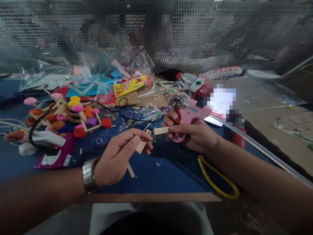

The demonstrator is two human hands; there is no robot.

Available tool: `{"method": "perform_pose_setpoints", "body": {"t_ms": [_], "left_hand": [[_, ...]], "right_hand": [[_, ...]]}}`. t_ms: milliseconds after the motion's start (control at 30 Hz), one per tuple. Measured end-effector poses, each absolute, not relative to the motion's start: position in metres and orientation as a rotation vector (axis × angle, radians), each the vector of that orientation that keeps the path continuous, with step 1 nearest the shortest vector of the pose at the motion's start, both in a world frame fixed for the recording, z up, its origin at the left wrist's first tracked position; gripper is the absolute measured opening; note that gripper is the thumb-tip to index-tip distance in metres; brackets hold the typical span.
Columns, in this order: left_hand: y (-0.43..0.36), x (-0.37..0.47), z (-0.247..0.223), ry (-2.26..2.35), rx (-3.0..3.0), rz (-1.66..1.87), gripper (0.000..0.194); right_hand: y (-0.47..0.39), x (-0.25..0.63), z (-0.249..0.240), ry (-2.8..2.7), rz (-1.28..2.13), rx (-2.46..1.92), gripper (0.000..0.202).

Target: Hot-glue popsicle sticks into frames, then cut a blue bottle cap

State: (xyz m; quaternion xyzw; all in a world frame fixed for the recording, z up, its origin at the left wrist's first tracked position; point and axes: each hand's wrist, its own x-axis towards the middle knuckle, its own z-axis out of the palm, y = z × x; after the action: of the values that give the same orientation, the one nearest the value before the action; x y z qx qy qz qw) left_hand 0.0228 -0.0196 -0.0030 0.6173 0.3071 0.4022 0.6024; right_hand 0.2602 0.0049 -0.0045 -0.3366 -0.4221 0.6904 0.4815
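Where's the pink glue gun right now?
In the head view, the pink glue gun is just right of centre, held in the right hand, beside the short sticks in that same hand.

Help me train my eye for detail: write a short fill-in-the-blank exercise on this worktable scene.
1. The right hand holds short wooden sticks and a glue gun whose body is ____.
2. The metal-banded watch is on the ____ wrist.
3. The cap on the plastic bottle is ____.

Missing words: pink; left; red.
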Motion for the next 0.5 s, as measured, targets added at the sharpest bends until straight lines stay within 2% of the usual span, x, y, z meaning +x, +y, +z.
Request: {"method": "perform_pose_setpoints", "body": {"t_ms": [133, 267, 400, 500], "left_hand": [[-0.0206, 0.0254, -0.0039, 0.724, 1.478, 0.919, 0.004], [-0.0205, 0.0269, -0.0017, 0.717, 1.442, 0.864, 0.014], [-0.0195, 0.0266, 0.0017, 0.762, 1.512, 0.797, 0.007], [-0.0197, 0.0251, 0.0023, 0.781, 1.578, 0.747, 0.012]], "right_hand": [[0.0043, 0.2608, -0.0049, -1.023, 1.686, -0.825, 0.034], [0.0033, 0.2618, -0.0053, -1.014, 1.726, -0.833, 0.035], [0.0014, 0.2604, -0.0037, -1.006, 1.759, -0.843, 0.035], [-0.0005, 0.2586, -0.0017, -1.009, 1.754, -0.859, 0.036]]}}
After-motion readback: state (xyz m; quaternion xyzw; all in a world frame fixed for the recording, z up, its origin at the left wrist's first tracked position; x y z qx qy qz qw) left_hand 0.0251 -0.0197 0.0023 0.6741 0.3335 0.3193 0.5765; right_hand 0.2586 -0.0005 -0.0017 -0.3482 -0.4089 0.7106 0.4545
